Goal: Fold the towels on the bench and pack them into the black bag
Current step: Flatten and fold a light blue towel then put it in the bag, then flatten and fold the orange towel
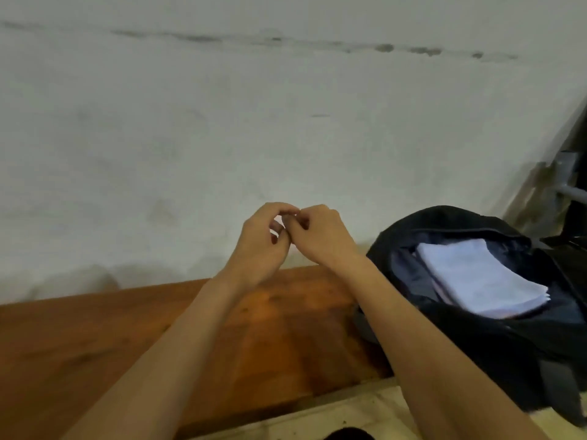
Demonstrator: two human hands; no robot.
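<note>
Several folded towels (pixel 476 277) sit inside black bag (pixel 470 338); desk (pixel 95 344) shows none. Left hand (pixel 263 246) and right hand (pixel 320 236) meet, fingers curled; anything pinched, cannot tell.

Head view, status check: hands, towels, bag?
Left hand and right hand raised together, fingers curled, nothing clearly held. Folded towels inside open black bag. Bench shows no towels.

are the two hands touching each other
Touching: the head view shows the left hand and right hand meeting fingertip to fingertip, raised above the brown wooden bench.
</note>
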